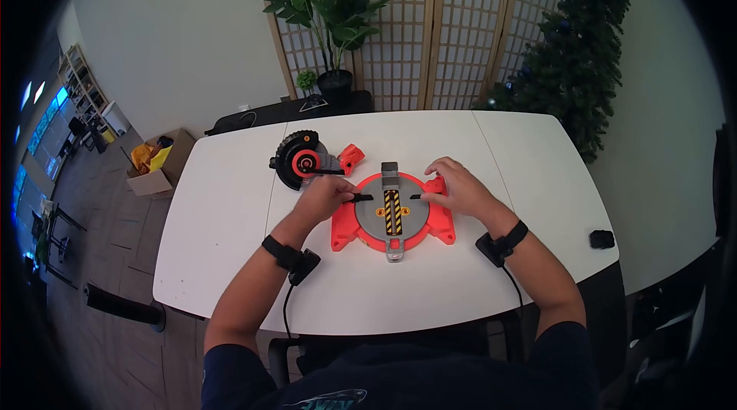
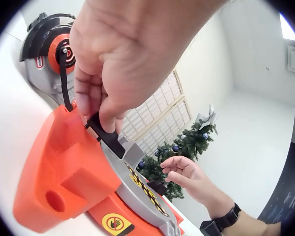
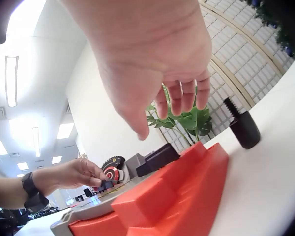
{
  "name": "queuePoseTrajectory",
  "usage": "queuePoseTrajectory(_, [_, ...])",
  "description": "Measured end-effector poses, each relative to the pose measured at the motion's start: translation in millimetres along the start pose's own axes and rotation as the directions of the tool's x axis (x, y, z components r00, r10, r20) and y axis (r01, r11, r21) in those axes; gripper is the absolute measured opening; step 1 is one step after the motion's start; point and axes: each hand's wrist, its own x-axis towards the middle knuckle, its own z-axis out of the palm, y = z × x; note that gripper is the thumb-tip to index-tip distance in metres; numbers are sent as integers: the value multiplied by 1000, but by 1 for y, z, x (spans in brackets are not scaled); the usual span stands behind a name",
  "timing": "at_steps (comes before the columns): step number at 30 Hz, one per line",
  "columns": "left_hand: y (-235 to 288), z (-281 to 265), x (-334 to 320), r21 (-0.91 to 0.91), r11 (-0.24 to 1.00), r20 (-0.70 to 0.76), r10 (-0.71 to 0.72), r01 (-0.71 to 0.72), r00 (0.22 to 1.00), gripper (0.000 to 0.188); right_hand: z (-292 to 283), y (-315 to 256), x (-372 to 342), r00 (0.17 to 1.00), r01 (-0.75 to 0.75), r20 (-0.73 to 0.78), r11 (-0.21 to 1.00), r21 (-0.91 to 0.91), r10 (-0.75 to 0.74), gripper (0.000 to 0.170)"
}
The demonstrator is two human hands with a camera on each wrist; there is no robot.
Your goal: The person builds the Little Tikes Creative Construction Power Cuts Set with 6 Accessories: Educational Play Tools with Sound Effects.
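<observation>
Base: we have the orange toy base on the white table, in front of the person, between the two hands. Its round grey plate carries a yellow-and-black striped strip down the middle.
Left hand: the left hand is at the base's left side; we see thumb and fingers pinching a black piece that reaches over the plate's edge.
Right hand: the right hand hovers above the base's right side, fingers apart and slightly bent, holding nothing. In the right wrist view we find its thumb clear of a second black piece, just above it.
Bracket and latch: we note a grey bracket at the plate's far edge and a grey latch at its near edge.
Saw: we place the toy saw on the table beyond the left hand, its toothed black disc facing up.
Screw: our right wrist view shows a black screw standing thread-up on the table, beyond the base's right corner.
Table edge: we mark a small black object at far right.
</observation>
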Motion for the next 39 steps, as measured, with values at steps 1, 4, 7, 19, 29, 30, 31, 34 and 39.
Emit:
queuePoseTrajectory(1, [-4,1,0,-12,1000,-8,23,-23,1000,18,0,-5,-1,998,35,61,999,-32,-33,72])
queuePoseTrajectory(4, [-6,0,0,-25,998,-16,55,-55,998,19,5,-10,-3,970,185,176,980,-79,-169,94])
queuePoseTrajectory(7, [-8,1,1,-43,997,-12,60,-60,998,20,-8,-30,-4,944,10,330,1000,-1,-10,109])
queuePoseTrajectory(19, [-17,8,-2,-104,991,-44,75,-79,996,19,1,-22,-5,963,-9,270,1000,25,2,101])
queuePoseTrajectory(29, [-9,8,-8,-48,991,-76,119,-123,990,18,12,-13,-1,971,19,239,995,-100,5,94])
queuePoseTrajectory(30, [-8,7,-8,-48,991,-76,119,-123,990,18,11,-14,-1,971,18,238,994,-110,8,93])
queuePoseTrajectory(31, [-6,6,-7,-36,994,-51,103,-105,993,19,11,-15,-1,972,17,236,993,-119,11,93])
queuePoseTrajectory(34, [-7,4,-3,-5,997,-9,79,-79,997,19,13,-13,-1,973,17,230,994,-110,9,93])
queuePoseTrajectory(39, [-8,4,2,79,993,21,87,-88,996,19,15,-10,-1,976,28,219,993,-111,-3,93])
